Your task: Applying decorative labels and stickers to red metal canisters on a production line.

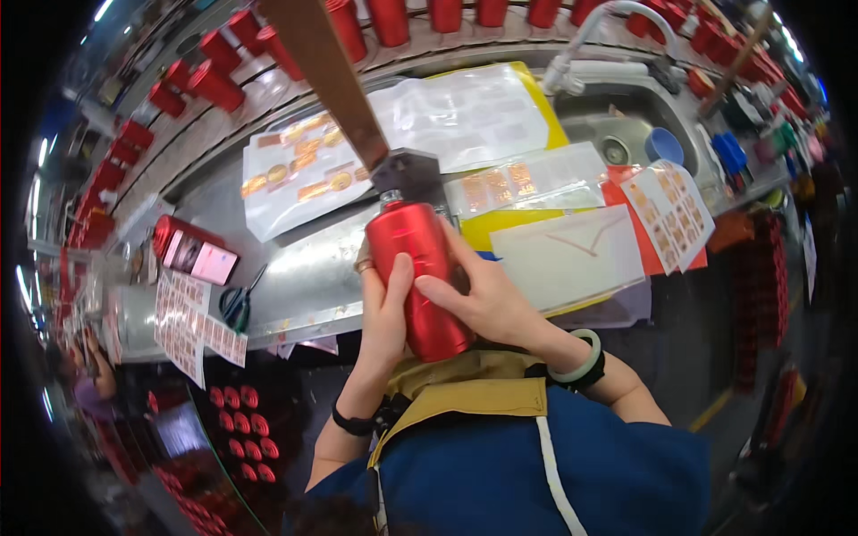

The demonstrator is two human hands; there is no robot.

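Note:
A glossy red metal cylinder (413,255) lies between my two hands in front of my body. Its narrow far end meets a dark block (408,172) at the lower end of a brown bar (331,76). My left hand (387,304) wraps its left side, thumb laid on the top. From the right, my right hand (483,295) grips it, thumb pressed across the surface. The underside of the cylinder and several fingertips are hidden.
Sticker sheets (670,210) and clear-covered sheets (465,116) spread over the metal counter. Scissors (237,308), a phone (198,256) and a red cylinder lie left. A sink (617,116) with a blue cup (664,146) is at far right. Red cylinders (214,85) line a conveyor behind.

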